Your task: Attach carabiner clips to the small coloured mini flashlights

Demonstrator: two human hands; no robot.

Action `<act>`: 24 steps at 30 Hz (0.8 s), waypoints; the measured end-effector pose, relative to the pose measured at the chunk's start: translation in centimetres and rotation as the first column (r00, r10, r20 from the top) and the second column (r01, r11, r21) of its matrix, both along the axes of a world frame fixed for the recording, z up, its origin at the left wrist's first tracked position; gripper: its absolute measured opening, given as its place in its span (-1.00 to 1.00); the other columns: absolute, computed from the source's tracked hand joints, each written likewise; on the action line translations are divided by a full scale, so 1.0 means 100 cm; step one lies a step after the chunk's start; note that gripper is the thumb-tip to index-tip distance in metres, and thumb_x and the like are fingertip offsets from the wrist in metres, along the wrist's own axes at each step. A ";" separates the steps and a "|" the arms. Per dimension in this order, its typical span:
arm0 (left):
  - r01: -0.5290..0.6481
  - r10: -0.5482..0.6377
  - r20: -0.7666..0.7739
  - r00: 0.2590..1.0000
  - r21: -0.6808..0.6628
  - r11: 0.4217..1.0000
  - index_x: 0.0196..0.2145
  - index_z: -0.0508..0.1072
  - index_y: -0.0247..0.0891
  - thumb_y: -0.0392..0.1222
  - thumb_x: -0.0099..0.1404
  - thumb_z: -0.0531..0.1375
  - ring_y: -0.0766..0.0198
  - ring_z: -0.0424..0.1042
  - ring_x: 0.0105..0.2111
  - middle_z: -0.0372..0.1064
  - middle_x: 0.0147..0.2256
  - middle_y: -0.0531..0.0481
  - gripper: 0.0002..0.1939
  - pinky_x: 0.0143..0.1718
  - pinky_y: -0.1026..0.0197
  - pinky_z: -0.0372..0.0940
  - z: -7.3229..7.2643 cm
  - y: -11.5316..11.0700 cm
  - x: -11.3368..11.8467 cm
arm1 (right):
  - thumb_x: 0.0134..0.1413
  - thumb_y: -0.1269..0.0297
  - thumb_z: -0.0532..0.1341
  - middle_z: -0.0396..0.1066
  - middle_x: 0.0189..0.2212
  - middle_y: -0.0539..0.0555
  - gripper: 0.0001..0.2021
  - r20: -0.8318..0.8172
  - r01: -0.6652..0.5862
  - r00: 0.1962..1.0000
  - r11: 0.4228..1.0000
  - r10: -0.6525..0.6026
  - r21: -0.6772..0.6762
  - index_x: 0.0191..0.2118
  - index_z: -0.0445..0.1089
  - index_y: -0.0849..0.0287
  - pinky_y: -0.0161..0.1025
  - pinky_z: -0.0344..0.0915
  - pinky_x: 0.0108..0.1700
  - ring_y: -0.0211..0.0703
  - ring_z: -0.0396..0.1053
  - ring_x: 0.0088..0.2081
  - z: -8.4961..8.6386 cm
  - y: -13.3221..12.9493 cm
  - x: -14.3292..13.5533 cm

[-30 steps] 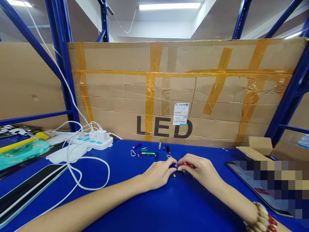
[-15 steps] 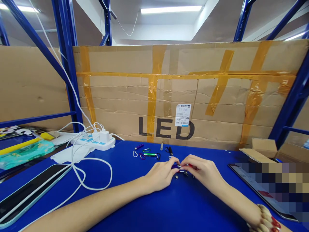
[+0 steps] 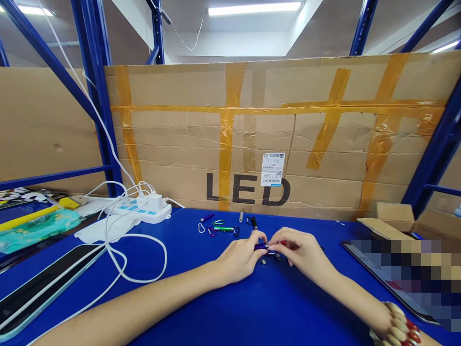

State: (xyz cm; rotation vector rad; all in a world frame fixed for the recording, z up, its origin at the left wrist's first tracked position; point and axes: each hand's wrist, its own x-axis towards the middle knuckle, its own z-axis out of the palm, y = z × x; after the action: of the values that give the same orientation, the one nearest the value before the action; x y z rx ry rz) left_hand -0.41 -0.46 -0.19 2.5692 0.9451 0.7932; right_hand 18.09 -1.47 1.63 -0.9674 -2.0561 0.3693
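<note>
Grip of the left hand (image 3: pixel 239 259) is narrow, pinching purple tube (image 3: pixel 260 246) at mid-table (image 3: pixel 230 307); right hand (image 3: pixel 302 250) has fingertips at tube's right end, can't tell what they pinch. Tube probably light, stiff, smooth, maybe slippery; best held mid-barrel, thumb against forefinger. Loose metal bit (image 3: pixel 263 262) just below could crowd fingers. Green tube (image 3: pixel 224 229), silver tube (image 3: pixel 241 216) farther back; white cable (image 3: pixel 107 242) well left.

Bright, even light here, a white tube (image 3: pixel 254 8) glowing high above the fingers (image 3: pixel 256 236), glare catching the tape (image 3: pixel 379 139) beyond them, and blocky pixels (image 3: pixel 418 283) smothering the patch to their right!
</note>
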 end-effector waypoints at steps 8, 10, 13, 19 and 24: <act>0.042 -0.044 0.051 0.998 0.039 0.998 -0.10 0.10 -0.16 -0.25 0.33 -0.06 0.24 0.39 -0.17 0.35 -0.15 -0.02 -0.82 -0.17 0.25 0.25 0.001 -0.003 -0.001 | -0.16 0.09 0.26 0.33 -0.53 0.00 -0.74 -0.180 -0.018 0.983 0.968 -0.029 -0.250 -0.52 0.41 0.23 -0.40 0.09 -0.70 -0.45 0.16 -0.75 0.002 -0.001 -0.004; 0.048 -0.050 0.056 0.997 0.043 0.998 -0.11 0.11 -0.17 -0.26 0.32 -0.06 0.24 0.39 -0.16 0.35 -0.14 -0.02 -0.83 -0.17 0.25 0.25 0.001 -0.003 -0.001 | -0.17 0.15 0.27 0.32 -0.56 -0.02 -0.78 -0.186 -0.018 0.982 0.960 -0.036 -0.278 -0.53 0.41 0.23 -0.41 0.08 -0.70 -0.45 0.15 -0.75 0.001 0.000 -0.004; 0.056 -0.059 0.059 0.997 0.054 0.997 -0.13 0.12 -0.18 -0.26 0.32 -0.06 0.25 0.40 -0.19 0.35 -0.15 -0.02 -0.84 -0.19 0.27 0.25 0.002 -0.003 -0.001 | -0.17 0.19 0.27 0.32 -0.54 -0.02 -0.81 -0.200 -0.032 0.980 0.958 -0.026 -0.283 -0.53 0.42 0.23 -0.42 0.07 -0.69 -0.47 0.16 -0.75 0.002 0.000 -0.003; 0.066 -0.069 0.038 0.997 0.074 0.995 -0.12 0.12 -0.18 -0.25 0.32 -0.06 0.26 0.40 -0.21 0.35 -0.15 -0.02 -0.84 -0.22 0.28 0.25 0.001 -0.002 -0.002 | -0.21 0.13 0.30 0.34 -0.53 0.00 -0.77 -0.216 -0.064 0.976 0.963 0.006 -0.261 -0.55 0.44 0.23 -0.41 0.10 -0.71 -0.45 0.16 -0.74 0.002 -0.001 -0.001; 0.066 -0.066 0.003 0.998 0.052 0.996 -0.09 0.12 -0.16 -0.24 0.33 -0.07 0.28 0.42 -0.24 0.34 -0.13 0.01 -0.82 -0.22 0.29 0.25 0.000 -0.001 -0.002 | -0.22 0.06 0.30 0.34 -0.54 0.01 -0.72 -0.199 -0.063 0.980 0.967 0.013 -0.245 -0.54 0.46 0.23 -0.41 0.14 -0.72 -0.43 0.18 -0.72 0.002 0.001 -0.001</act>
State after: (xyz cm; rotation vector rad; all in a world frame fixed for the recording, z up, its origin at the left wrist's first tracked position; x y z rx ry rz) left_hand -0.57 -0.57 -0.20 2.6265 0.8444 0.8155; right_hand 18.01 -1.40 1.78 -0.9977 -1.8802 0.7309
